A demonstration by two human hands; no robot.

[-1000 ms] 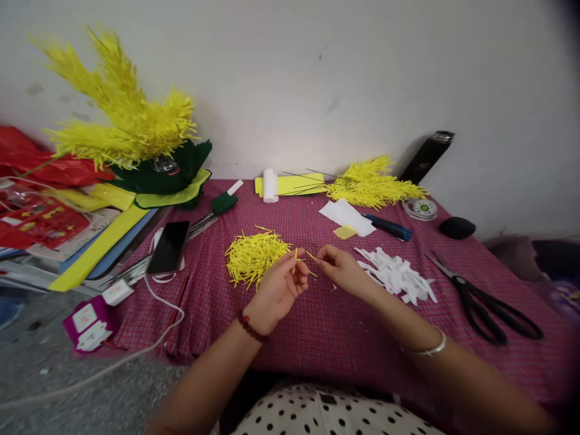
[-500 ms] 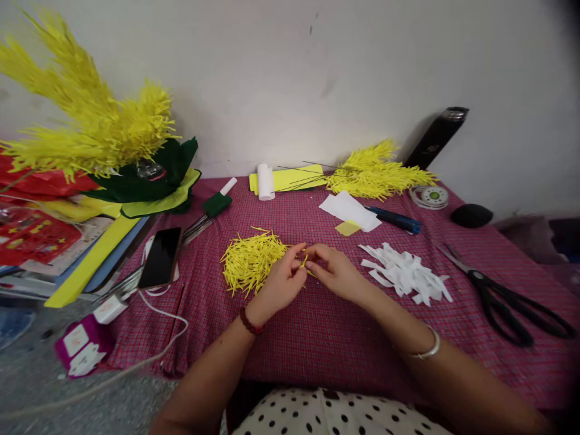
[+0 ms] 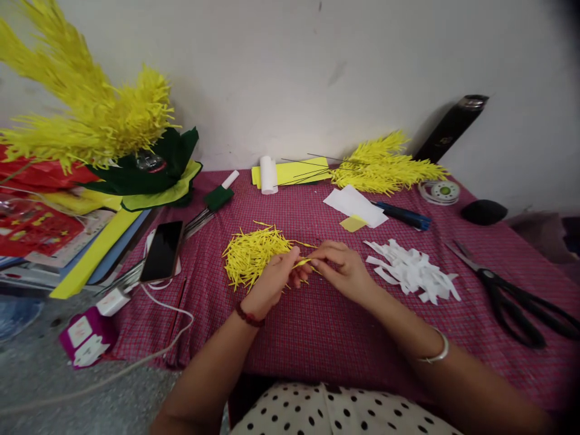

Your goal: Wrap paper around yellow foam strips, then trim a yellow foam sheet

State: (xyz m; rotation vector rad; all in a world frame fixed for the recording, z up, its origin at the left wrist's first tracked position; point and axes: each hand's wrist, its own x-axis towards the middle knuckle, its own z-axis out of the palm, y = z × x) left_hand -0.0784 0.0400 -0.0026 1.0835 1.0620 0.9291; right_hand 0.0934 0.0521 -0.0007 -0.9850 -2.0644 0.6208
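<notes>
Between my two hands runs a thin twisted yellow paper strip (image 3: 302, 263). My left hand (image 3: 278, 275) pinches one end, thumb on top and the other fingers curled below. At the opposite end, the thumb and fingertips of my right hand (image 3: 342, 269) are closed on the strip. Close beside my left hand lies a heap of twisted yellow strips (image 3: 254, 254) on the checked cloth. A few loose strips lie behind and under my fingers. To the right of my right hand is a pile of white strips (image 3: 414, 269), apart from it.
Black-handled scissors (image 3: 502, 296) lie at the right, near a blue cutter (image 3: 403, 215) and a wire spool (image 3: 441, 192). Yellow feathery stems (image 3: 385, 166) and a white roll (image 3: 268, 175) sit along the wall. A phone (image 3: 163, 251) and white cable (image 3: 181, 338) are at the left.
My hands have drawn slightly apart, and more of the yellow strip now shows stretched between them. The left thumb has shifted onto the strip's end. The view has moved slightly.
</notes>
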